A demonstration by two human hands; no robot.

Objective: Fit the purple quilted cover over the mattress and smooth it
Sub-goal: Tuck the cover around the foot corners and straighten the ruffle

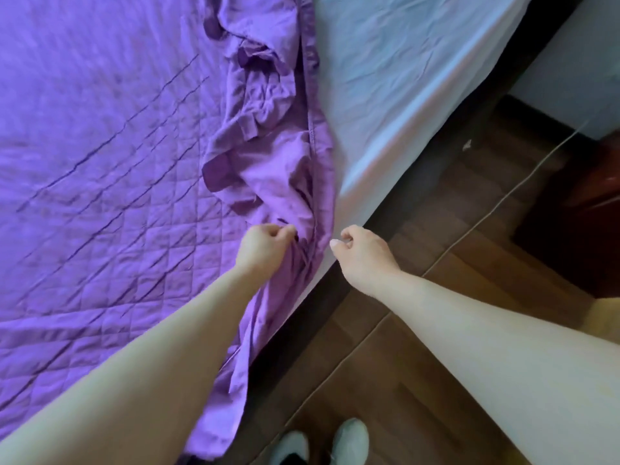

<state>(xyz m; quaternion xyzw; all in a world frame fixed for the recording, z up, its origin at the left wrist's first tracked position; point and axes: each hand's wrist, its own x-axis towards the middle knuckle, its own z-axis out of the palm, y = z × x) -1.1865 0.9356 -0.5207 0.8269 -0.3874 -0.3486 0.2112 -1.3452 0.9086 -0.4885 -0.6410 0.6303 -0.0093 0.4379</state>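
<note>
The purple quilted cover [100, 162] lies spread across the left of the bed, its skirt bunched in crumpled folds [265, 135] along the right side. The pale mattress [385, 78] shows bare at the upper right. My left hand [263, 248] is closed on a pinch of the cover's skirt near the mattress edge. My right hand [364, 251] is closed just right of that edge, at the hem; whether it holds fabric is hard to tell.
A dark bed frame edge [396, 203] runs diagonally beside the mattress. Wooden floor [419, 347] lies to the right, crossed by a thin cord [503, 199]. A dark red-brown piece of furniture [587, 213] stands at the right. My white shoes [322, 441] are at the bottom.
</note>
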